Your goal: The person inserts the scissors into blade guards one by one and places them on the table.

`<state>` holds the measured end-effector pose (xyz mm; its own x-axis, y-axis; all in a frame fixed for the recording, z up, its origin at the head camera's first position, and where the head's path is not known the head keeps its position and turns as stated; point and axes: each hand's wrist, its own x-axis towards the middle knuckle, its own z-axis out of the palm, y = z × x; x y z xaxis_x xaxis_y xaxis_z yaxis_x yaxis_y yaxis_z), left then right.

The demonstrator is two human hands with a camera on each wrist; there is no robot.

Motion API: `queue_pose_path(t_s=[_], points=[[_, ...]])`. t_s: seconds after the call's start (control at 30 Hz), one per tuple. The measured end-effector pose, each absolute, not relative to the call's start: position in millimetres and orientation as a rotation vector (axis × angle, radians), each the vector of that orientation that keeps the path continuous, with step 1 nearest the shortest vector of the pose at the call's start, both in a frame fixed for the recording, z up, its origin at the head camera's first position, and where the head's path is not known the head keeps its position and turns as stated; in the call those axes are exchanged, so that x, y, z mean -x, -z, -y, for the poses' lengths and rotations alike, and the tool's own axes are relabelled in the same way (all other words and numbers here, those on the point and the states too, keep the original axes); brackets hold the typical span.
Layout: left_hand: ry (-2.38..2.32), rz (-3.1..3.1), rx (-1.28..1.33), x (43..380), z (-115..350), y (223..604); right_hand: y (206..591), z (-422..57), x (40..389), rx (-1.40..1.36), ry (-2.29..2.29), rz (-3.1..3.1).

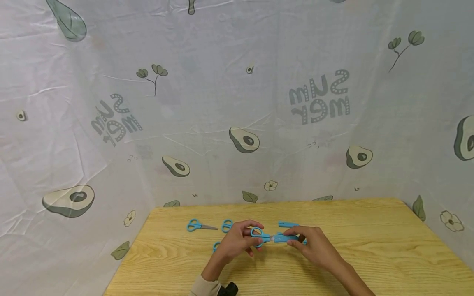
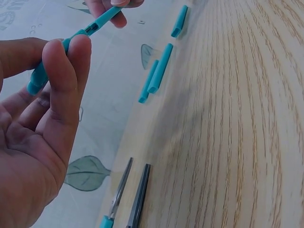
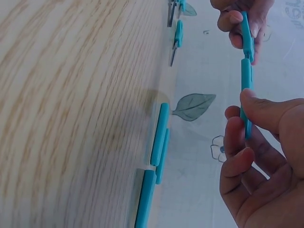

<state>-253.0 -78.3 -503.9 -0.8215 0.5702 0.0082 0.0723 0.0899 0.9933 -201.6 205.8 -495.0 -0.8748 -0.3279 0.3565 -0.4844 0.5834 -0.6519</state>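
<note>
Over the table, my left hand point(image 1: 238, 239) holds a pair of blue-handled scissors point(image 1: 265, 237) by the handle rings. My right hand point(image 1: 315, 245) pinches a blue blade cover point(image 1: 280, 238) between thumb and fingers. The scissors' blades point into the cover's mouth, with a short bit of metal showing between handle and cover. In the right wrist view, the cover point(image 3: 246, 76) lines up end to end with the scissors point(image 3: 247, 40). My right fingers partly hide the cover's far end.
More scissors point(image 1: 199, 225) lie on the wooden table point(image 1: 370, 238) to the left, some partly behind my left hand. Loose blue covers point(image 1: 288, 224) lie beyond my right hand; the right wrist view shows another cover point(image 3: 145, 199) nearer. A printed curtain point(image 1: 207, 102) hangs behind the table.
</note>
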Motion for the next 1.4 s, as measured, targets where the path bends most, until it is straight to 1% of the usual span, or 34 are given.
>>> queue_pose_path(t_s=[0.5,1.4], points=[[-1.823,-1.980,-0.601,251.5,76.1,507.2,499.6,-205.5,201.9,-0.672,-1.149,2.582],[-1.793,-2.019,-0.659,251.3,77.6,506.5,498.5,-202.2,202.4,-0.644,-1.123,2.606]])
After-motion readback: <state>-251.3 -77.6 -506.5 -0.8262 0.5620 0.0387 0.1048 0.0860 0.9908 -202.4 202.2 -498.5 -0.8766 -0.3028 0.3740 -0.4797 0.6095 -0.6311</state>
